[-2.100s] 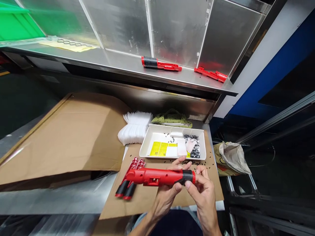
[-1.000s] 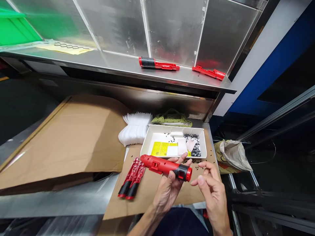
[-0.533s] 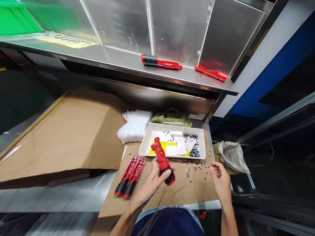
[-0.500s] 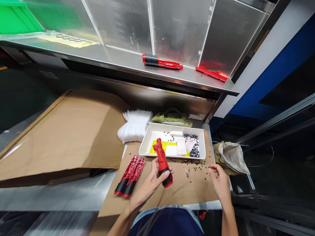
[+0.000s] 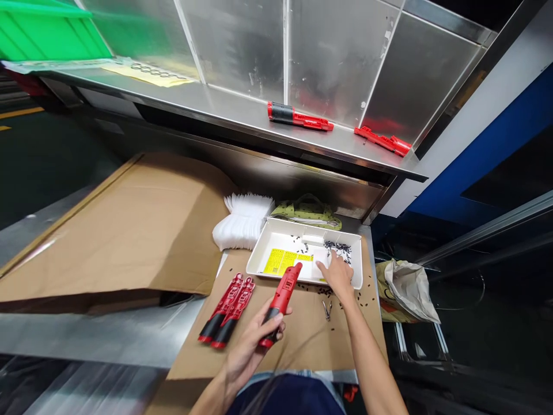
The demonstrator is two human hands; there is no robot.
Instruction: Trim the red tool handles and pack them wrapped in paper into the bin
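Currently left hand (image 5: 253, 346) closed around red-and-black tool housing (image 5: 280, 302); right hand (image 5: 339, 275) open, reaching into white tray (image 5: 311, 226).

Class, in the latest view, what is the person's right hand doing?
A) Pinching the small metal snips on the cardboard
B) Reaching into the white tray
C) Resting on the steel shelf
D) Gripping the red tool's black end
B. The right hand reaches over the rim of the white tray, while the left hand holds the red tool.

The tiny black pieces (image 5: 337, 249) are too small to make out
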